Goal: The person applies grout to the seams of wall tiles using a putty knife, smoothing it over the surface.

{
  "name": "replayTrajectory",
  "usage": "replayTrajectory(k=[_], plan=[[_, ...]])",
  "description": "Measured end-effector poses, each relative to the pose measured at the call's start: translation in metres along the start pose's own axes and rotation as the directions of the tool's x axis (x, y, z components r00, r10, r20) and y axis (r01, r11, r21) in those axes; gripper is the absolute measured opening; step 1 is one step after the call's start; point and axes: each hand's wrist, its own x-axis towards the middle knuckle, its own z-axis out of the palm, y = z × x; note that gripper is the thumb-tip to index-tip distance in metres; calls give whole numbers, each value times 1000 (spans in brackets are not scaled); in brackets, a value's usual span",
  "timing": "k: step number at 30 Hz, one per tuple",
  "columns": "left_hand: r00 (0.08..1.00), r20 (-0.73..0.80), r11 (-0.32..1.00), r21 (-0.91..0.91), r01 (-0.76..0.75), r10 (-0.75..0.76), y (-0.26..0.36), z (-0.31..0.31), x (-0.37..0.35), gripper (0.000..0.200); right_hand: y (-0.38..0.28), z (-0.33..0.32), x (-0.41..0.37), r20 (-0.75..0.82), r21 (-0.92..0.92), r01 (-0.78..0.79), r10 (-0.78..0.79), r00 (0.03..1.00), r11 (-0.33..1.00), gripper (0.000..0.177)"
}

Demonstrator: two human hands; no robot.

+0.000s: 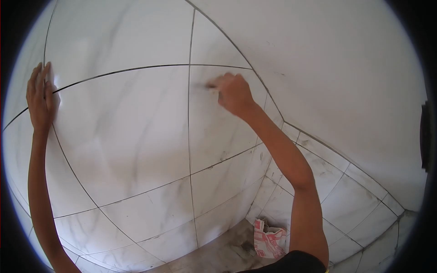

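Note:
White marble-patterned tiles [136, 113] with dark joints cover the wall before me. My left hand [42, 98] lies against the tiles at the far left, fingers stretched upward, where two joints cross. My right hand [236, 93] is closed close to the wall, just below a horizontal joint and to the right of a vertical one. A small dark thing sticks out at its fingertips toward the left, too smeared by motion for me to make out its kind.
A sloping plain white surface [346, 68] borders the tiles at the upper right. Below, a red-and-white bag [268, 241] stands on the dusty floor [218, 250] by the corner. More tiles [318, 177], marked with smudges, cover the adjoining wall at the right.

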Motion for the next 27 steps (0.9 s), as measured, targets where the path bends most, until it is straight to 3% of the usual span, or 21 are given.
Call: replayTrajectory(k=[1,2,4,6,8,11,12,14,15,17,18,20,22,23,24,26,27], plan=[[1000,-6,1000,-14,2,-2,0,4,1,44,10,-3,6,-249,-12,-6,3,969,1000,44],[1000,-10,1000,-20,0,-1,-1,4,2,44,19,-7,14,-485,-21,-11,0,874,1000,45],[1000,14,1000,18,12,-12,-4,5,0,44,21,9,20,-535,26,-62,66,842,998,50],[1000,-8,1000,0,-28,28,-15,18,-3,44,9,57,12,-608,22,-22,31,794,1000,53],[997,-15,997,7,-73,73,-19,14,-2,43,-21,81,-21,-562,-80,85,-116,819,993,54],[991,-16,991,30,-130,131,-34,26,-6,43,-13,95,-27,-588,-108,59,-111,801,992,54],[988,-20,988,20,-151,151,-35,28,-6,43,9,92,-16,-635,-101,-37,-36,772,994,52],[997,28,994,-83,-69,72,-33,27,-8,43,53,77,1,-623,76,-316,292,725,946,45],[997,32,995,-81,-65,68,-35,29,-11,43,48,82,1,-623,79,-323,300,722,943,45],[995,24,993,-57,-100,102,-42,30,-12,43,11,92,3,-525,103,-259,273,806,960,38],[992,19,992,-30,-123,124,-44,31,-12,42,-10,91,-7,-610,-52,-98,46,791,994,34],[988,14,988,-17,-156,156,-50,34,-14,42,-10,84,-12,-523,-49,-170,120,844,984,37],[981,17,981,-25,-193,193,-56,40,-11,43,56,103,-6,-593,16,-531,435,677,847,39],[980,15,980,-21,-199,200,-59,41,-12,43,87,98,-13,-481,167,-634,624,616,755,37],[978,17,978,-17,-210,210,-64,41,-14,43,102,92,-26,-388,241,-591,635,668,770,37],[975,16,975,-14,-222,222,-72,44,-15,43,81,116,-33,-548,100,-596,544,635,797,35],[973,15,973,-14,-229,229,-77,46,-19,44,66,116,-41,-570,66,-421,380,728,905,35]])
